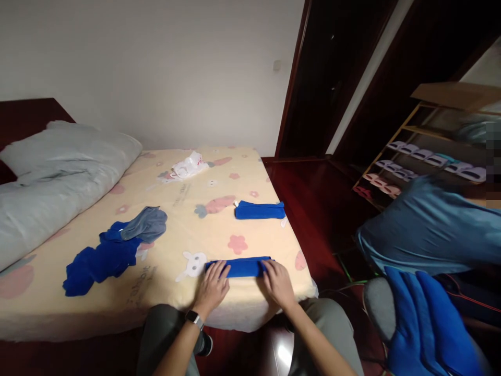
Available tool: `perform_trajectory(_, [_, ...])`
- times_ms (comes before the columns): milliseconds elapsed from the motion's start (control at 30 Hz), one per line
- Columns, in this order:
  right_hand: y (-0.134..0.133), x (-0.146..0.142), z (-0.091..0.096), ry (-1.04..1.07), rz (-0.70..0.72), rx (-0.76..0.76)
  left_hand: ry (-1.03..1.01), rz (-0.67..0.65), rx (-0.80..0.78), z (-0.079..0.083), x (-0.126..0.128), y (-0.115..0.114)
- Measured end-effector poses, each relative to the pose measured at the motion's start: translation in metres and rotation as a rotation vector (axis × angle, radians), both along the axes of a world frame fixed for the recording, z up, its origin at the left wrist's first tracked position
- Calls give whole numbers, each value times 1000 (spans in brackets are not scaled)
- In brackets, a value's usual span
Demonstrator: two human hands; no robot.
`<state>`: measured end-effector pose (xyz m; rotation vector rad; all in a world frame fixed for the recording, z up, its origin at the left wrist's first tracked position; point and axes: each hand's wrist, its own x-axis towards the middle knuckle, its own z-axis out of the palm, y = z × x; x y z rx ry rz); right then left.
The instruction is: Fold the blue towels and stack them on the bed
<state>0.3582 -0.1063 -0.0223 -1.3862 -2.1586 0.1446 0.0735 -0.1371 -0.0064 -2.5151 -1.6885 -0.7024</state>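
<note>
A blue cloth (245, 267) folded into a long flat strip lies near the front edge of the bed. My left hand (214, 284) rests on its left end, with fingers spread over the fabric. At the right end, my right hand (277, 282) touches the same strip, fingers apart and slightly bent. Farther back lies a second folded blue cloth (260, 210), with a small white tag at its left corner. To the left, a crumpled blue cloth (102, 263) lies beside a grey-blue cloth (144, 223), which partly covers it.
The bed (176, 297) has a cream sheet with rabbits and carrots. A white plastic bag (190, 166) lies towards the wall, and a grey quilt (66, 162) fills the left side. On the right stand a shoe rack (407, 128) and a chair draped with blue fabric (422, 318).
</note>
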Motion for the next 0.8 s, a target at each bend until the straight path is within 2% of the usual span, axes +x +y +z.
perform_trajectory(100, [-2, -25, 0, -82, 224, 20, 52, -92, -42, -4, 23, 11])
perform_trajectory(167, [6, -31, -4, -104, 255, 28, 63, -85, -57, -10, 25, 20])
perform_trajectory(333, [34, -13, -7, -101, 229, -2, 77, -85, -94, -18, -12, 35])
perform_trajectory(533, [45, 8, 10, -163, 239, -86, 73, -115, -180, -8, -58, 35])
perform_trajectory(667, [44, 24, 23, -227, 248, -117, 79, -114, -209, 3, -64, 27])
perform_trajectory(800, [45, 38, 30, -228, 270, 12, 131, -122, -84, 7, -60, 23])
